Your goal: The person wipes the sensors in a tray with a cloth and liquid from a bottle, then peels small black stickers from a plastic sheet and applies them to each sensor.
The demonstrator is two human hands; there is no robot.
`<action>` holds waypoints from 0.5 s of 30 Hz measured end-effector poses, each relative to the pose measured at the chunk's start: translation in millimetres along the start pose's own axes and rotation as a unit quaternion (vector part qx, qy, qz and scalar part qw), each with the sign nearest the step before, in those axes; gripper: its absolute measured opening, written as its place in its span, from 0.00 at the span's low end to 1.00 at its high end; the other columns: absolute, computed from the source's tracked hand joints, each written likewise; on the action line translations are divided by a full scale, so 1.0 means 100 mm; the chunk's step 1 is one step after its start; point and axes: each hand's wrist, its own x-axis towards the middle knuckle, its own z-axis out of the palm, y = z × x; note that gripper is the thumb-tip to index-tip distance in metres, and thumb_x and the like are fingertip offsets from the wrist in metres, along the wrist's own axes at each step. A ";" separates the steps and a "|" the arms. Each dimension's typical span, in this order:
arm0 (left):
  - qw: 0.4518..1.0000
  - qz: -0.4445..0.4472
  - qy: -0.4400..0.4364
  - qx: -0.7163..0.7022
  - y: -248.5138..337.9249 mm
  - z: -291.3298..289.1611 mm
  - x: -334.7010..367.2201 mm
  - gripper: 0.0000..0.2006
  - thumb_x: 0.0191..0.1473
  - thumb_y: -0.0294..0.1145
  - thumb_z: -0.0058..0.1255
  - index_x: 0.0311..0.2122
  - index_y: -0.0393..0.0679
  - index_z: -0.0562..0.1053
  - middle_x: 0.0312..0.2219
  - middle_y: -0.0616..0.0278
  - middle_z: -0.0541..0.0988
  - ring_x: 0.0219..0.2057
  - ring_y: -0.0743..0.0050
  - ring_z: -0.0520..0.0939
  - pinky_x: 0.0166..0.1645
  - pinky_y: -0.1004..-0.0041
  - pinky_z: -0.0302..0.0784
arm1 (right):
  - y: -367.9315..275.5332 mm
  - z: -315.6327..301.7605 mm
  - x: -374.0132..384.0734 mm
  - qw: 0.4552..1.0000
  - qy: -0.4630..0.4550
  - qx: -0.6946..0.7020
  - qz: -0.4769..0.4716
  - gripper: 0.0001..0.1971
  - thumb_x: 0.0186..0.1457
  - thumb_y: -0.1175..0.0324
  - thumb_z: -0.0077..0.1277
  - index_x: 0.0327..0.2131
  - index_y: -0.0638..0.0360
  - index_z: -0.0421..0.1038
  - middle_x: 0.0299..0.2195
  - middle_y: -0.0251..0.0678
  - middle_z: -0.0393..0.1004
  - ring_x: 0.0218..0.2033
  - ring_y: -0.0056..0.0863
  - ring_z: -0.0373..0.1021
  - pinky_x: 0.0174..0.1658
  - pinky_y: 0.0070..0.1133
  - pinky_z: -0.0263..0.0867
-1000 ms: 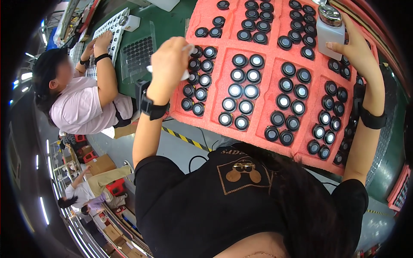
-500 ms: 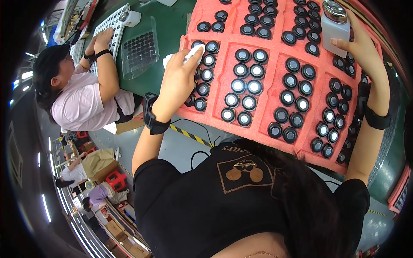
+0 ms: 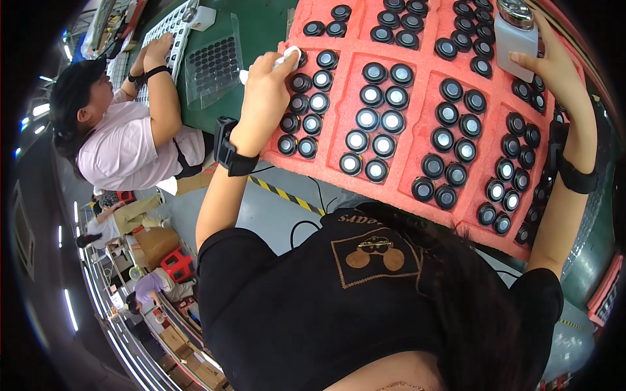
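My left hand [image 3: 266, 91] is closed on a crumpled white cloth [image 3: 285, 63] at the far left corner of the pink foam tray [image 3: 340, 107]. The cloth lies at a round black part [image 3: 302, 58] in the leftmost compartment, and the fingers partly cover that part. At the far right, my right hand [image 3: 546, 68] is wrapped round a translucent white bottle [image 3: 517, 49] with a shiny metal pump top, held over the tray. Several round black parts with silvery centres [image 3: 392, 122] fill the tray's compartments in rows.
On the left, a co-worker [image 3: 134, 143] handles a white slotted tray [image 3: 171, 39] on the green table [image 3: 251, 26]. A clear plastic sheet with dark discs [image 3: 214, 65] lies between us. Yellow-black floor tape [image 3: 280, 195] runs below the tray, near cables.
My left hand with the cloth has slid left toward the tray's corner, uncovering parts in the leftmost compartment. The right hand keeps the bottle. The whole view has shifted slightly.
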 end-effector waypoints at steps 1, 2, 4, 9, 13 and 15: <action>1.000 0.003 -0.012 -0.004 0.03 -0.04 -0.04 0.21 0.37 0.14 0.42 0.41 0.39 0.72 0.30 0.52 0.70 0.33 0.54 0.71 0.38 0.65 0.67 | 0.00 0.00 0.00 1.000 -0.001 -0.002 -0.002 0.34 0.31 0.84 0.56 0.48 0.62 0.57 0.43 0.39 0.65 0.47 0.29 0.62 0.50 0.21 0.56; 1.000 0.006 -0.024 -0.007 0.06 -0.07 -0.08 0.21 0.37 0.14 0.42 0.41 0.39 0.72 0.30 0.52 0.70 0.33 0.54 0.71 0.38 0.65 0.67 | 0.00 0.00 0.01 1.000 -0.002 -0.002 -0.002 0.34 0.31 0.84 0.56 0.48 0.62 0.57 0.43 0.39 0.65 0.47 0.29 0.62 0.50 0.21 0.56; 1.000 0.004 -0.029 0.001 0.10 -0.10 -0.16 0.21 0.36 0.14 0.42 0.41 0.39 0.72 0.31 0.52 0.70 0.33 0.55 0.70 0.38 0.65 0.66 | -0.01 0.00 0.01 1.000 -0.009 0.020 -0.003 0.34 0.31 0.84 0.56 0.48 0.63 0.57 0.43 0.39 0.65 0.47 0.28 0.61 0.50 0.21 0.56; 0.998 0.013 -0.054 0.039 0.26 -0.23 -0.34 0.23 0.35 0.14 0.43 0.42 0.40 0.71 0.32 0.54 0.69 0.33 0.56 0.70 0.39 0.66 0.65 | 0.20 -0.01 0.07 0.996 -0.030 0.072 -0.030 0.34 0.32 0.84 0.55 0.48 0.62 0.56 0.43 0.38 0.65 0.48 0.27 0.61 0.51 0.21 0.56; 0.996 0.011 -0.072 0.046 0.35 -0.33 -0.55 0.25 0.33 0.14 0.43 0.43 0.40 0.71 0.31 0.55 0.68 0.32 0.58 0.69 0.39 0.66 0.64 | 0.21 0.01 0.08 0.995 -0.029 0.074 -0.056 0.35 0.32 0.85 0.55 0.49 0.62 0.55 0.44 0.38 0.64 0.49 0.27 0.60 0.51 0.20 0.55; 0.996 0.005 -0.077 0.046 0.39 -0.38 -0.64 0.25 0.33 0.14 0.43 0.43 0.40 0.71 0.31 0.55 0.68 0.32 0.58 0.69 0.39 0.66 0.64 | 0.21 0.02 0.08 0.995 -0.026 0.074 -0.063 0.35 0.32 0.85 0.55 0.49 0.62 0.55 0.44 0.38 0.64 0.49 0.27 0.60 0.52 0.20 0.55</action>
